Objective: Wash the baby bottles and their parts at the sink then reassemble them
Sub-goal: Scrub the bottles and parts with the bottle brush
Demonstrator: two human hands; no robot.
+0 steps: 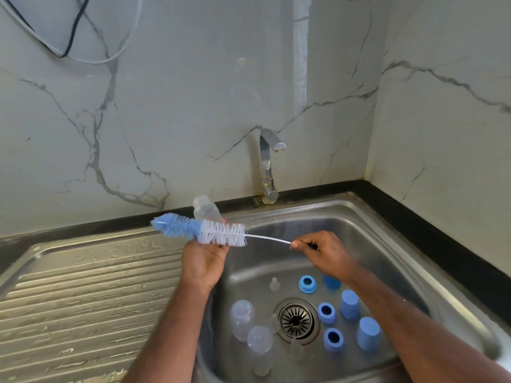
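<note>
My left hand (203, 261) grips a clear baby bottle (206, 210) above the sink's left rim, its neck pointing up and away. My right hand (320, 248) pinches the white wire handle of a blue and white bottle brush (201, 230), which lies across in front of the bottle, outside it. In the steel sink (387, 244) lie two more clear bottles (242, 319) (260, 346), clear teats (274, 284), several blue collar rings (307, 284) and blue caps (349, 304).
A chrome tap (268, 167) stands behind the basin, with no water running. The ribbed steel drainboard (83, 286) to the left is wet. The drain strainer (296, 319) sits at the basin's centre. Marble walls close in behind and to the right.
</note>
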